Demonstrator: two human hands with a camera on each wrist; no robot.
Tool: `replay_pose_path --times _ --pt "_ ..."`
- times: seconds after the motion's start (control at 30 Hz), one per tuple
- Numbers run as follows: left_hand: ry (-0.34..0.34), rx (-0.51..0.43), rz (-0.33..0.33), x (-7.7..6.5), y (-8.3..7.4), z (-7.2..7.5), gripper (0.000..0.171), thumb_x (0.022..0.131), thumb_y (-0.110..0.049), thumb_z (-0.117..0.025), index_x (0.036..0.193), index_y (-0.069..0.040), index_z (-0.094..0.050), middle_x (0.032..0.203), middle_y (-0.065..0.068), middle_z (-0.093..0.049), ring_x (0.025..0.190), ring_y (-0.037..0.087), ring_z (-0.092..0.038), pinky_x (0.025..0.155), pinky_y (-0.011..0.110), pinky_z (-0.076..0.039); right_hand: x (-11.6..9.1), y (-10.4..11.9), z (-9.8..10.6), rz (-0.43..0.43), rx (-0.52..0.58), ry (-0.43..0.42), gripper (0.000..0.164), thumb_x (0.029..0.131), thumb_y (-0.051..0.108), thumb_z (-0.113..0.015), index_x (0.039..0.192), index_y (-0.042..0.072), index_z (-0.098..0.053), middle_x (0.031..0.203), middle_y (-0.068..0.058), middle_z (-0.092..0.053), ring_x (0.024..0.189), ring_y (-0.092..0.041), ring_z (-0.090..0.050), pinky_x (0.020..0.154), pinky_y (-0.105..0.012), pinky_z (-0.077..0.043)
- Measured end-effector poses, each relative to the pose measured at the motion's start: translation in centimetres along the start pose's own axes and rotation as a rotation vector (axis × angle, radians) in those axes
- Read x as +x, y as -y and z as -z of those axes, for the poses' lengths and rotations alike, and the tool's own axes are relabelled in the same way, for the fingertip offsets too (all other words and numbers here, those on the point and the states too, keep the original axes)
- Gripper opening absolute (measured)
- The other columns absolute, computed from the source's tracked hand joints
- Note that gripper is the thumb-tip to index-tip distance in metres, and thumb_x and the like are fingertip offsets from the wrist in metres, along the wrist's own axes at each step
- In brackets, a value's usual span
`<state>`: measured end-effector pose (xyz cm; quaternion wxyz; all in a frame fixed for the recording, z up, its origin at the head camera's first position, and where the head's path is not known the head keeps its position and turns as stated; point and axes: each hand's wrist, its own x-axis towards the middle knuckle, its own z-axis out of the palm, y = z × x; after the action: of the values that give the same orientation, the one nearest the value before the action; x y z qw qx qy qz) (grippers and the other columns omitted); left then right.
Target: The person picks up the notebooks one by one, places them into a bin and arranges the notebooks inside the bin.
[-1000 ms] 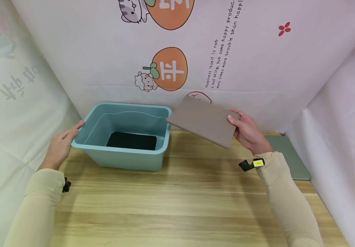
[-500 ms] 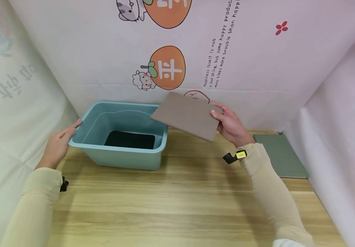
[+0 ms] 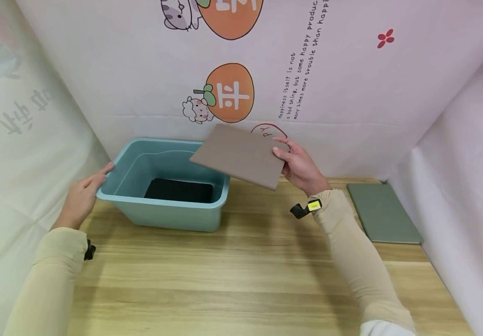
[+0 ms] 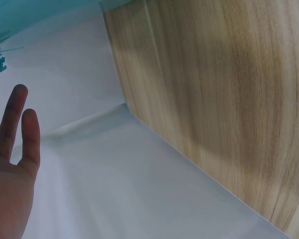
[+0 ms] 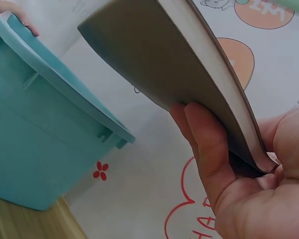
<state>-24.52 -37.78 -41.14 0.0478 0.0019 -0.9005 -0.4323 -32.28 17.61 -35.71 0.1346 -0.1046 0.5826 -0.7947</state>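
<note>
My right hand [image 3: 302, 169] holds a brown-covered notebook [image 3: 241, 154] by its right end, thumb on top and fingers underneath. The notebook is tilted in the air, its left part over the right rim of a blue-green plastic bin [image 3: 170, 215]. Pale page edges show between its covers in the right wrist view. My left hand [image 3: 80, 198] grips the bin's left rim; two of its fingers [image 4: 30, 134] stand straight in the left wrist view, the rest being out of that view. On the bin's floor lies a flat black rectangular thing [image 3: 178, 190].
A grey-green flat notebook [image 3: 386, 212] lies on the wooden table [image 3: 224, 280] at the right, near the side cloth. Printed white cloth [image 3: 342, 84] stands behind the bin and at both sides.
My right hand has carried the brown notebook leftward, from beside the bin to over its right rim. My left hand and the bin stay in place.
</note>
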Motion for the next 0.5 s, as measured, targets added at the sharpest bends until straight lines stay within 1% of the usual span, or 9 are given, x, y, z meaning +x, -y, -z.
replay_pose_path --times 0.13,0.33,0.5 --pt "-0.001 0.004 0.002 0.0 0.0 0.1 0.049 0.107 -0.058 -0.033 0.154 -0.046 -0.040 0.162 -0.025 -0.031 0.157 0.032 -0.022 0.125 0.066 -0.019 0.7 -0.4 -0.7 -0.008 0.013 0.006 0.036 0.107 0.012 -0.052 0.142 0.012 -0.045 0.105 0.003 -0.074 0.079 -0.007 -0.075 0.066 -0.026 -0.062" --pt "-0.008 0.005 -0.004 0.1 0.0 0.1 0.048 0.108 -0.057 -0.034 0.154 -0.045 -0.041 0.161 -0.024 -0.032 0.157 0.031 -0.023 0.125 0.065 -0.019 1.8 -1.2 -1.6 -0.009 0.046 0.023 0.036 0.107 0.010 -0.052 0.142 0.011 -0.045 0.103 0.003 -0.074 0.078 -0.007 -0.074 0.066 -0.026 -0.062" --pt "-0.013 0.010 -0.006 0.1 0.0 0.1 0.047 0.107 -0.058 -0.035 0.152 -0.046 -0.042 0.161 -0.024 -0.034 0.156 0.030 -0.024 0.125 0.065 -0.020 2.4 -2.0 -1.9 -0.015 0.048 0.026 0.038 0.107 0.010 -0.051 0.144 0.010 -0.043 0.103 0.003 -0.074 0.077 -0.008 -0.074 0.065 -0.027 -0.062"
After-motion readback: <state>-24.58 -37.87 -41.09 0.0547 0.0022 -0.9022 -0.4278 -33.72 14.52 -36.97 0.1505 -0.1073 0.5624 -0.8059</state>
